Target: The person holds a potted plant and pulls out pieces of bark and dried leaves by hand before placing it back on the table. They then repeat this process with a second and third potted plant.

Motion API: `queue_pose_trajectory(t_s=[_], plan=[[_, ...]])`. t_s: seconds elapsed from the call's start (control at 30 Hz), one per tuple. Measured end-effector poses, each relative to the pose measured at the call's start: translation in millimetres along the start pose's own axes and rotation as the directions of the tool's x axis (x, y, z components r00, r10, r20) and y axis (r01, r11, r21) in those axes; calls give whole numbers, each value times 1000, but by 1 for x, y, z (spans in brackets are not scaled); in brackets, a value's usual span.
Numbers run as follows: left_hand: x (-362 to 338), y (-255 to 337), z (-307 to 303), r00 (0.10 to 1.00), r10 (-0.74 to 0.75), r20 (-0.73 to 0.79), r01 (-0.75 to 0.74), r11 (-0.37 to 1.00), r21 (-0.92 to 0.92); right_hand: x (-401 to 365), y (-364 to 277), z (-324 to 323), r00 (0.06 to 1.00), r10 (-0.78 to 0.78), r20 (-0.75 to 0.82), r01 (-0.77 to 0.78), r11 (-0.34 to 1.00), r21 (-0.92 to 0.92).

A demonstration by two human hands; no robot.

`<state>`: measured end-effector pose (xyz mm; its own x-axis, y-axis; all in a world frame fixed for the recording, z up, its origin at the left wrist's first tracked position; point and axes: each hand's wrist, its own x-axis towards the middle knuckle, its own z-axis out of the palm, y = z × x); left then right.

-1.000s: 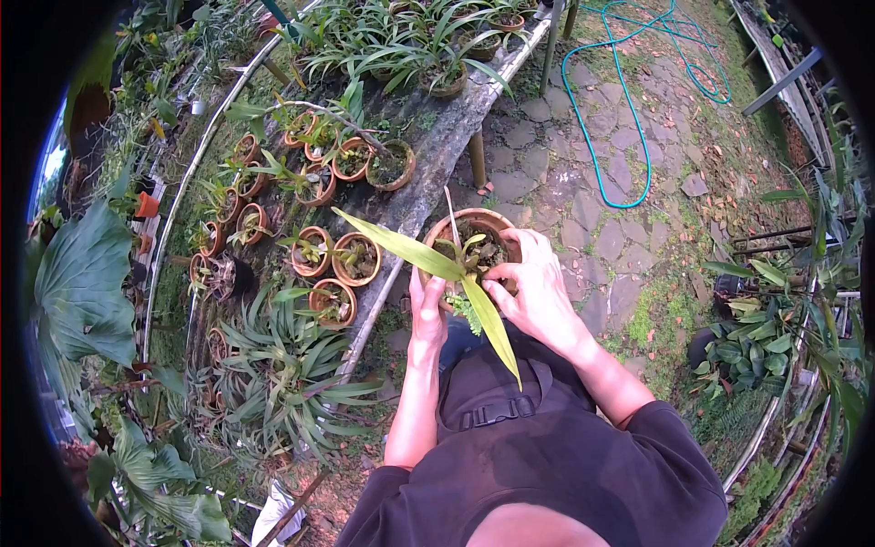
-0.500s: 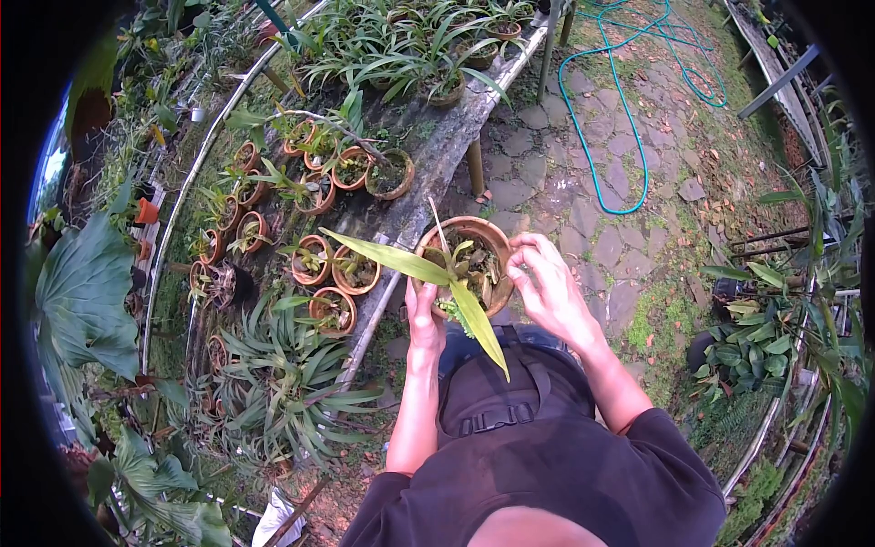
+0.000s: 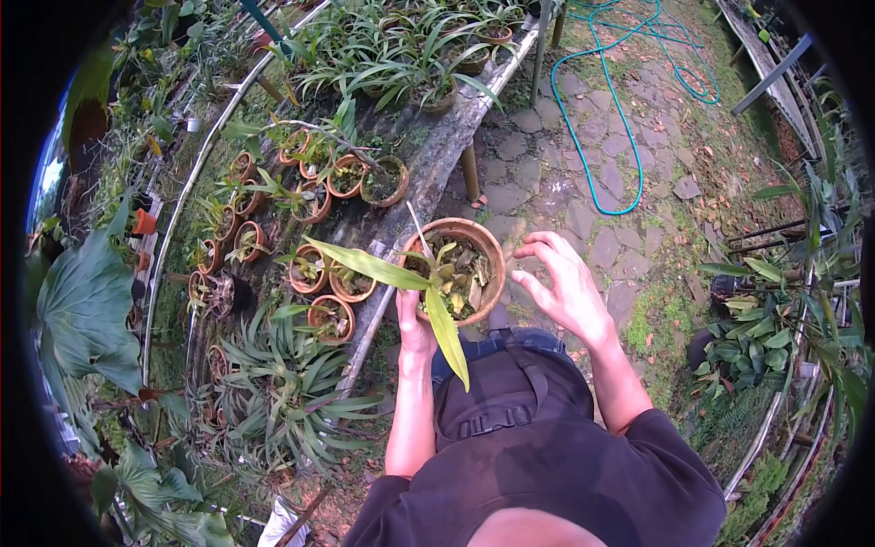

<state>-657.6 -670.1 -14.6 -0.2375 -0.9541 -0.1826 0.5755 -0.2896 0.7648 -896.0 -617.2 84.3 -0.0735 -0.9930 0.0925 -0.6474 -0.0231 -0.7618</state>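
Note:
A round clay pot point(image 3: 493, 264) is held up in front of my waist by my left hand point(image 3: 416, 330), whose thumb lies against its near left side. The other fingers are hidden beneath the pot. Inside it grows an orchid-like plant point(image 3: 444, 273) with swollen green stems among bark chips. Two long yellow-green leaves point(image 3: 363, 265) reach past the rim, one to the left and one toward my body. My right hand point(image 3: 563, 284) hovers just right of the pot, not touching it, fingers apart and slightly bent, with nothing in them.
On the left, a long bench point(image 3: 436, 173) carries several small potted plants point(image 3: 346, 175) and bushy strap-leaved plants point(image 3: 401, 64). A teal hose point(image 3: 629, 137) loops over the stone path point(image 3: 583, 219) ahead. Leafy plants point(image 3: 752, 339) stand at the right. A large leaf point(image 3: 91, 301) fills the far left.
My right hand has come off the pot's right rim and its fingers have spread. The pot has turned and shifted slightly left in my left hand, its long leaves moving with it.

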Motion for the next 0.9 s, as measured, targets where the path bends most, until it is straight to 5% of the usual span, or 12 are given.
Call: queue_pose_trajectory(t_s=[0.13,0.27,0.57,0.9], plan=[[3,-9,-10,999,-42,29,41,999,27,5,-3,17,990,-135,-49,134,991,-13],[3,-12,-17,996,-16,92,4,991,134,5,4,31,997,-78,9,78,997,-6],[-9,3,7,996,-92,-11,92,995,-25,11,2,20,992,-96,-86,103,991,81],[-7,-25,-56,986,-166,-3,166,985,49,16,1,26,947,-318,-56,293,919,-265]])
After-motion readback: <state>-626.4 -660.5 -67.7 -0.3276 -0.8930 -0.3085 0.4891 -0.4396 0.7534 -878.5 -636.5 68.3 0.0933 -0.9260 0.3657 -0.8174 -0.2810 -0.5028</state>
